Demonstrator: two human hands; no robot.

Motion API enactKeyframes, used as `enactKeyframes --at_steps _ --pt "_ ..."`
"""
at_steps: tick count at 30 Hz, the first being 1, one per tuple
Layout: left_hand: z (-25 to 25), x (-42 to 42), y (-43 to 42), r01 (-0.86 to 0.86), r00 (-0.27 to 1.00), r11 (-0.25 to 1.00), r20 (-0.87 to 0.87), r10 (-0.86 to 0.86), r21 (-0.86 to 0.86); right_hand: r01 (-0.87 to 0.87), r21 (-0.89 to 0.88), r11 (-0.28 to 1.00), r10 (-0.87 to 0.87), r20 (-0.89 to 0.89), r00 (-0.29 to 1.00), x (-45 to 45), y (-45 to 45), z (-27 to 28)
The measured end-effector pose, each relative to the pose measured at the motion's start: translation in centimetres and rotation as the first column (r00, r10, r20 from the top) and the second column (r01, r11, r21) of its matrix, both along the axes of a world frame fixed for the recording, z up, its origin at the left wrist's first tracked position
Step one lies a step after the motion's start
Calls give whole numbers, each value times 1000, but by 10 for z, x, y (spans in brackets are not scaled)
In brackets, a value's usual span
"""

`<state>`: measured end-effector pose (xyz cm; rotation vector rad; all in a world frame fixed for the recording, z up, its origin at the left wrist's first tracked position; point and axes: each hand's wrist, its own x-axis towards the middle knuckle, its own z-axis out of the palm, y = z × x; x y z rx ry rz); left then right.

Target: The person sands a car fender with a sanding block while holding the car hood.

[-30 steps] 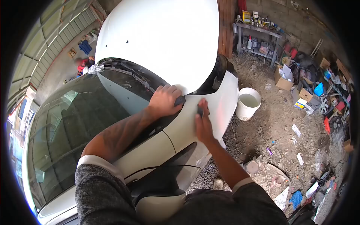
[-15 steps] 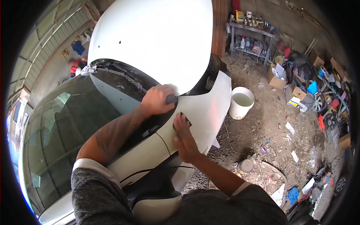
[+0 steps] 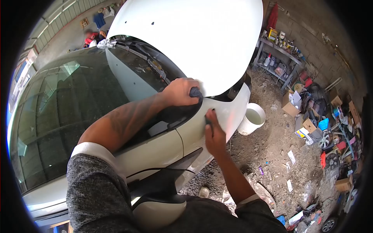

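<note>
My left hand (image 3: 182, 92) is closed around a dark grey lump (image 3: 195, 92), which looks like a sponge or wadded cloth, near the rear corner of the raised white hood (image 3: 194, 42). Lower and to the right, my right hand (image 3: 215, 136) presses on the pale front fender (image 3: 194, 136) of the car. Its fingers hold a small dark piece (image 3: 208, 119) that looks like sandpaper, mostly hidden under them. Reddish and whitish patches show on the fender ahead of that hand. The windshield (image 3: 77, 105) lies left of my left arm.
A white bucket (image 3: 252, 120) of cloudy liquid stands on the dirt floor beside the fender. The side mirror (image 3: 159, 213) is close to my body. Cardboard boxes (image 3: 291, 105) and scrap line the right side, with a cluttered bench (image 3: 279, 50) farther back.
My right hand has slid forward along the fender, away from the door seam. My left hand stays by the hood corner, still gripping the lump. The whole view has shifted and turned.
</note>
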<state>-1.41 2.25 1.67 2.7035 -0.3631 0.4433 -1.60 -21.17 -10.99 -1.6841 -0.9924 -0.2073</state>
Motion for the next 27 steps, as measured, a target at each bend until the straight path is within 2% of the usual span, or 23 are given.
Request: enactKeyframes --at_steps 1,2,3,5,6,7,8,9,11,13,15,17,19,21,23,24,27 --pt "0 -2 -1 -10 1000 1000 3 10 -7 61 23 998 -58 -137 989 13 1 6" --pt "1 -3 -2 4 1000 1000 6 -4 -11 46 83 995 -19 -296 955 25 -3 12" --pt "3 -3 -2 16 1000 1000 12 -16 -13 86 98 991 -59 -244 968 35 -6 16" --pt "5 -3 -2 22 1000 999 9 -22 -26 60 53 997 -55 -86 995 24 -12 39" --pt "4 -3 -2 10 1000 1000 1 -9 -17 49 43 998 -45 -82 996 16 -14 43" --pt "2 -4 -2 -2 1000 1000 -7 2 -8 -3 -76 997 14 142 990 5 -14 45" --pt "1 -5 -2 -10 1000 1000 -3 10 -17 -28 -199 980 97 349 932 -6 -14 45" --pt "1 -5 -2 -10 1000 1000 -2 10 -15 -60 -267 962 137 279 950 -20 -13 45" --pt "3 -4 -3 -5 1000 1000 2 5 -9 -30 -301 953 123 293 948 -17 -8 44" --pt "3 -4 -3 -25 1000 999 -6 25 21 81 -337 938 39 334 942 9 -3 41" --pt "0 -2 -3 -39 999 999 8 39 25 69 -403 913 119 423 898 -1 -3 42" --pt "0 -2 -3 -53 999 998 11 53 17 14 -462 887 196 403 894 -37 -9 62" --pt "2 -4 -5 -66 997 997 -36 68 49 65 -560 826 182 374 910 -13 -6 71" --pt "-1 -7 -11 -80 996 995 -28 81 54 132 -529 838 126 423 897 0 -4 63" --pt "5 -4 -7 -99 995 992 -4 100 72 74 -489 869 195 476 857 -18 0 59" --pt "4 -3 -6 -92 996 993 0 93 68 7 -478 878 221 420 880 -35 -2 67" --pt "-4 -3 -8 -78 997 996 -6 79 47 54 -522 851 175 379 909 -1 0 70"
